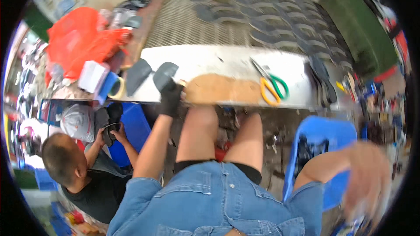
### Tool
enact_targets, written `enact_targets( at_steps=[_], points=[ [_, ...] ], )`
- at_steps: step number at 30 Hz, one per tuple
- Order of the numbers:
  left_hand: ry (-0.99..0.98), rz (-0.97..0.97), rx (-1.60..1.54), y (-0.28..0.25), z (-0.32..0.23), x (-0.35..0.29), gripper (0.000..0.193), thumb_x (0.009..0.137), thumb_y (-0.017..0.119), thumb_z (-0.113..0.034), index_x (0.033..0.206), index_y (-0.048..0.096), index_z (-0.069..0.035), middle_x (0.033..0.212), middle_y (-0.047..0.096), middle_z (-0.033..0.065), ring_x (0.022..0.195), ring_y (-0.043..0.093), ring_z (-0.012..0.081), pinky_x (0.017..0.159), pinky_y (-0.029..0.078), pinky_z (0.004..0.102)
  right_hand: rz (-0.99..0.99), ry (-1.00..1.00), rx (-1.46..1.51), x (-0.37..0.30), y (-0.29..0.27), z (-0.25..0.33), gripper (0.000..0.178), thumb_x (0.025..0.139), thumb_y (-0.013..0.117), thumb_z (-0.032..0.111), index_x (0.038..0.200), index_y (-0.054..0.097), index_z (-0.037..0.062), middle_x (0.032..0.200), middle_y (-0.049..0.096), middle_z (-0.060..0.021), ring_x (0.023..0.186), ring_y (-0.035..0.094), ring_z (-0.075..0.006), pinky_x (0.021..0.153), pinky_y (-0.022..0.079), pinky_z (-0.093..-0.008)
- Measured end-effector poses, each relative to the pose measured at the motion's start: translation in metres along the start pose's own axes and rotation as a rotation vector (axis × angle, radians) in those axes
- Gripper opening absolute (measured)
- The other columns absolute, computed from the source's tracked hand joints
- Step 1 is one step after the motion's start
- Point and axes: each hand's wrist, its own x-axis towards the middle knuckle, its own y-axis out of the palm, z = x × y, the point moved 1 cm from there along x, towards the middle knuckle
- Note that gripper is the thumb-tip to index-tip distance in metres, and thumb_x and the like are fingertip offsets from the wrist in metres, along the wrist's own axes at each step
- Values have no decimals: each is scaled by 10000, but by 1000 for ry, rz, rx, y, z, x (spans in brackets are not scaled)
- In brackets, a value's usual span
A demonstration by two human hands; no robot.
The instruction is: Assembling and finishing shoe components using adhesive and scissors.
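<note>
My left hand (169, 99), in a black glove, grips a dark grey curved piece (165, 75) at the table's front edge; it looks like a shoe part. Just left of it lies a similar grey piece (138, 76). To its right a brown, sole-shaped sheet (223, 89) rests flat along the edge. Scissors (272, 86) with one green and one yellow handle lie beyond the sheet's right end. My bare right hand (369, 179) is off to the lower right, beyond a blue bin, its fingers smeared by motion; whether it holds anything cannot be made out.
Rows of dark curved pieces (262, 8) cover the ribbed surface ahead. Several dark soles (321, 81) stand at the table's right end. A blue bin (332, 131) holds dark items. At left, a co-worker (65, 157) handles dark pieces below a red bag (81, 41) and tape roll (117, 88).
</note>
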Motion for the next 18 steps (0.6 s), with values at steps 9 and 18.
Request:
enact_targets(
  at_steps=[9,18],
  points=[
    [454,-91,397,25,-36,1,68,742,640,-110,778,619,-56,649,582,130,591,600,274,533,448,343,-51,-704,-979,263,184,-50,583,660,754,216,1176,535,55,1230,503,-155,1159,448,-328,940,420,-410],
    [345,-59,291,34,-24,15,110,793,646,-27,901,644,-50,719,601,34,592,533,102,553,433,251,-24,-590,-1094,385,214,-48,580,616,746,212,1139,549,55,1080,532,-134,1080,499,-304,907,450,-408]
  ],
)
